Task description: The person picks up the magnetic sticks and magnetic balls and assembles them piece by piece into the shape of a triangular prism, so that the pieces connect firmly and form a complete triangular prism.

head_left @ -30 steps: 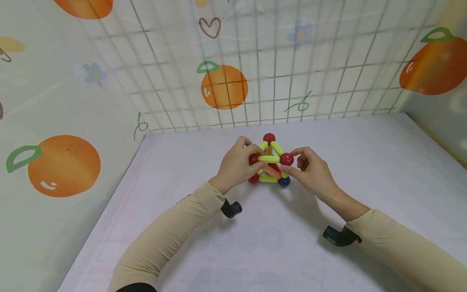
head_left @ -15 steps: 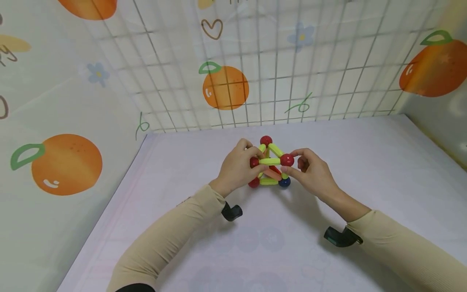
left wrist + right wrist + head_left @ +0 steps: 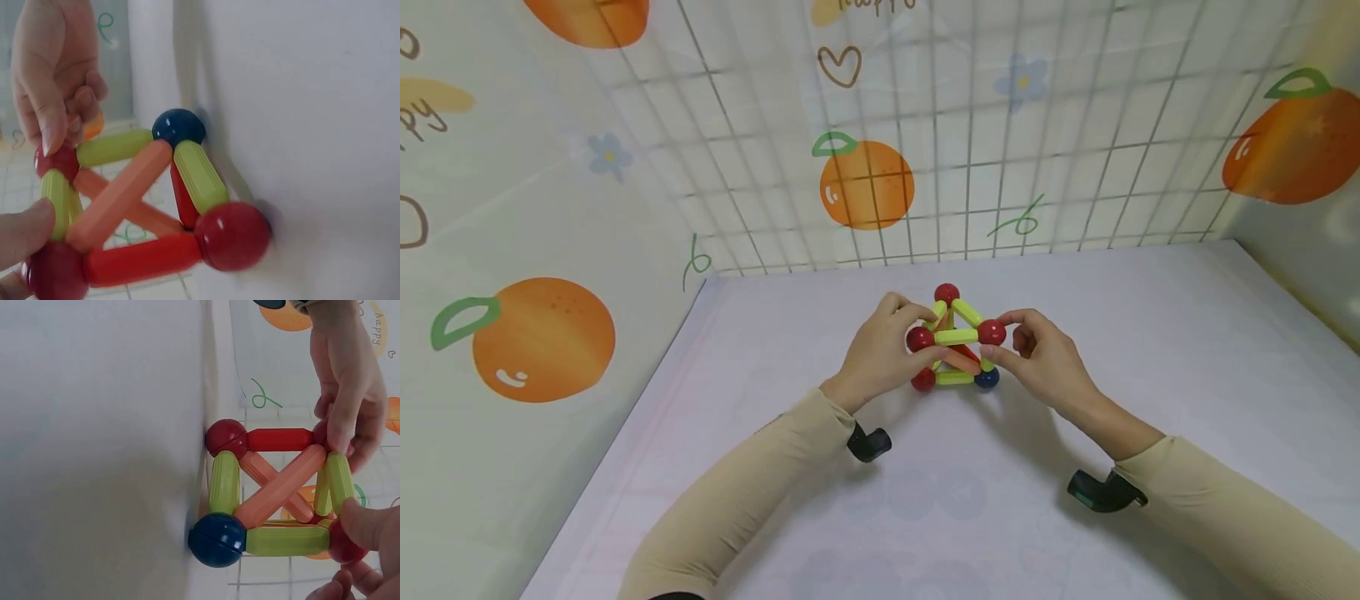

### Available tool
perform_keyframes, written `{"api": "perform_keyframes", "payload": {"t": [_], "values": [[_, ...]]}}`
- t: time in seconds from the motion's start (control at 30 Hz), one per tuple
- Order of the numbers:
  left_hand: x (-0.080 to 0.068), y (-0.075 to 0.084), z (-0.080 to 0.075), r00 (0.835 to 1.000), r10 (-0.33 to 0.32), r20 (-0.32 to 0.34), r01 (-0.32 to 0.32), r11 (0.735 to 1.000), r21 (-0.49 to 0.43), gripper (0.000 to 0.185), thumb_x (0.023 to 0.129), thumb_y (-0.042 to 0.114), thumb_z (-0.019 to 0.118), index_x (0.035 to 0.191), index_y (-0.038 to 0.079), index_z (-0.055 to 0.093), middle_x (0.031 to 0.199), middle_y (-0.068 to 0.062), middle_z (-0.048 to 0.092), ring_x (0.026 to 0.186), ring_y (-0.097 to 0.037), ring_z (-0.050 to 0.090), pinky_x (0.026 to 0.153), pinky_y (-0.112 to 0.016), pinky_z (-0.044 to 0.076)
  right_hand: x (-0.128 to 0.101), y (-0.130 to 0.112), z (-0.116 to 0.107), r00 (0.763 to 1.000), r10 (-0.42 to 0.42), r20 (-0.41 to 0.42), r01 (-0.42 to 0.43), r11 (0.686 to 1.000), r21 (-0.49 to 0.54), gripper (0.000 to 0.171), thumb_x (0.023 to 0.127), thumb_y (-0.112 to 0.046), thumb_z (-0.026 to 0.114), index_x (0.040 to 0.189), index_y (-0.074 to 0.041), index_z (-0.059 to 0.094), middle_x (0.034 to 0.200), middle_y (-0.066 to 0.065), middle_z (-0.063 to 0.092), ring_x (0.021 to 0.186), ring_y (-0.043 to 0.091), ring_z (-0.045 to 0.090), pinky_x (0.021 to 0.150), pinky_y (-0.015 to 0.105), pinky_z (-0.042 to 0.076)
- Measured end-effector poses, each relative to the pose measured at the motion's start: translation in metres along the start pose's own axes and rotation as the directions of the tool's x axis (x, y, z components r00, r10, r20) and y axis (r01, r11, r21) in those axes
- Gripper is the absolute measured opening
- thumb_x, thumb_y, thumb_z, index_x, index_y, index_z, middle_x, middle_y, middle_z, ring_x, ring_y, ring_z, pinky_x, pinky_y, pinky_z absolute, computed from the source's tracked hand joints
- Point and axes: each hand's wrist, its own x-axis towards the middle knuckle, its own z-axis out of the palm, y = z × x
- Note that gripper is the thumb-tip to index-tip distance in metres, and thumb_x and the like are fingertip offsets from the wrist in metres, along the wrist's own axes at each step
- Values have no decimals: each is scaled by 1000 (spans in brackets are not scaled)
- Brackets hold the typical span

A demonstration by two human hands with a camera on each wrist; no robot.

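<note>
While both hands stay clamped on the upper red balls, the rod-and-ball toy (image 3: 955,343) sits mid-table (image 3: 1150,350); left hand (image 3: 880,354) pinches one ball, right hand (image 3: 1045,360) the other. Little has shifted since a second ago, suggesting steadying rather than rebuilding.

Left fingers (image 3: 917,315) shifted slightly leftward
</note>
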Motion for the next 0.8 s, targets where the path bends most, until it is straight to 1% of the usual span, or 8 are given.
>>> {"api": "perform_keyframes", "payload": {"t": [0.1,0.27,0.4,0.53,0.63,0.8], "values": [[-6,-7,-5,1000,-6,-16,5,999,-34,44,76,40,75,110,14,62,104,-3,50,91,-14,51,74,-26,45,1,0,0,1000,-2,-1,2,1000,-5,48,81,-38,70,117,-11,53,79,7,47,69,20,43,53,25,36],[-10,-19,-8,999,-21,-32,19,996,-91,41,76,36,76,108,15,62,104,-2,51,95,-13,49,78,-28,44,4,1,1,1000,-4,-5,4,1000,-4,49,81,-40,70,118,-12,53,79,6,47,68,19,43,52,25,35],[-15,-26,-4,998,-56,-36,49,985,-168,38,76,31,76,107,15,63,102,-2,51,94,-13,49,79,-28,44,4,4,3,1000,9,14,-9,1000,7,49,81,-40,70,118,-14,52,80,6,47,68,20,43,52,25,36],[-22,-31,3,995,-93,-32,84,970,-227,34,77,28,76,106,14,64,98,-3,51,93,-14,48,80,-32,47,2,8,7,999,8,32,-8,1000,13,50,80,-40,71,118,-13,53,80,6,47,69,19,43,52,24,37],[-25,-32,7,994,-102,-50,87,966,-244,33,77,26,77,105,14,65,97,-3,51,92,-14,49,79,-34,47,1,10,8,1000,-6,27,6,1000,21,49,80,-39,71,118,-13,54,79,6,47,70,19,43,52,24,36],[-25,-31,9,993,-95,-74,73,963,-259,33,76,26,77,104,15,65,96,-2,51,91,-13,48,78,-31,46,0,11,8,1000,-5,12,4,1000,27,49,80,-39,72,118,-15,54,78,6,47,69,19,43,52,24,37]]}}
